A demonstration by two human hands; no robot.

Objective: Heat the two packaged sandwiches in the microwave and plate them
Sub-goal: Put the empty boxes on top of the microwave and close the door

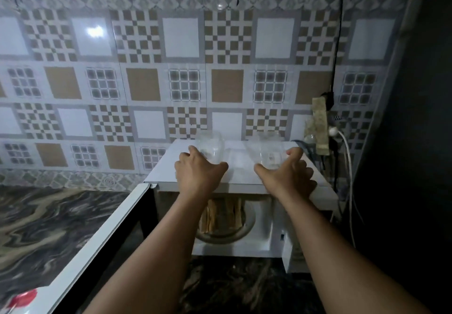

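Left hand (198, 172) grips a clear plastic container (211, 148) on top of the white microwave (244, 176); right hand (286, 174) grips a second clear container (270, 153) beside it (both blurred, shape uncertain). Microwave door (102, 235) stands open to the left. Two sandwiches (221, 214) lie side by side on the glass turntable (247, 225) inside, long axes running front to back.

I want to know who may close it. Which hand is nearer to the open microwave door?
Left. The left hand is on the microwave top, on the side of the microwave door. The right hand is farther away, toward the wall socket side.
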